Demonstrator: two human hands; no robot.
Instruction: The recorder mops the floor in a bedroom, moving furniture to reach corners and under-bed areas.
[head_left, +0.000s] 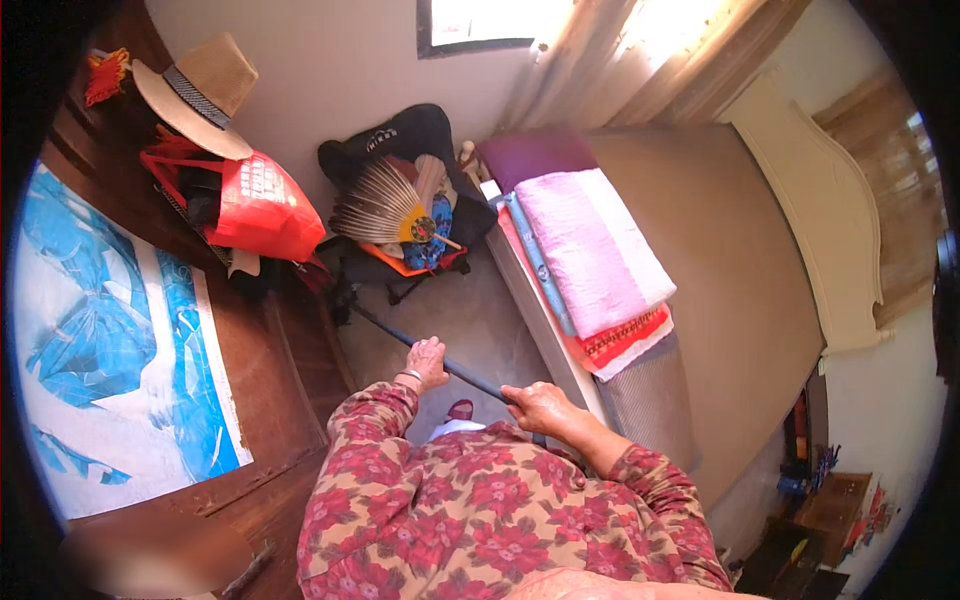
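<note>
A long dark-blue pole (475, 381) slants across the floor in front of me. Around its middle my left hand (427, 361) is closed, a bracelet at the wrist. Closer to my body, my right hand (541, 409) grips the same pole with the thumb lying along it. The far end reaches down to the floor by a dark chair, where its head is too dark to make out. Below the right hand the near end is mostly hidden by my floral sleeve and shirt. One shoe (460, 410) shows beneath the pole.
Left stands a brown wooden cabinet (262, 360) bearing a blue-and-white sheet (97, 322), a red bag (262, 206) and a straw hat (210, 94). Ahead, a black chair (405, 127) holds a feather fan (386, 206) and cloths. Right is a bed (720, 262) with folded bedding (592, 247).
</note>
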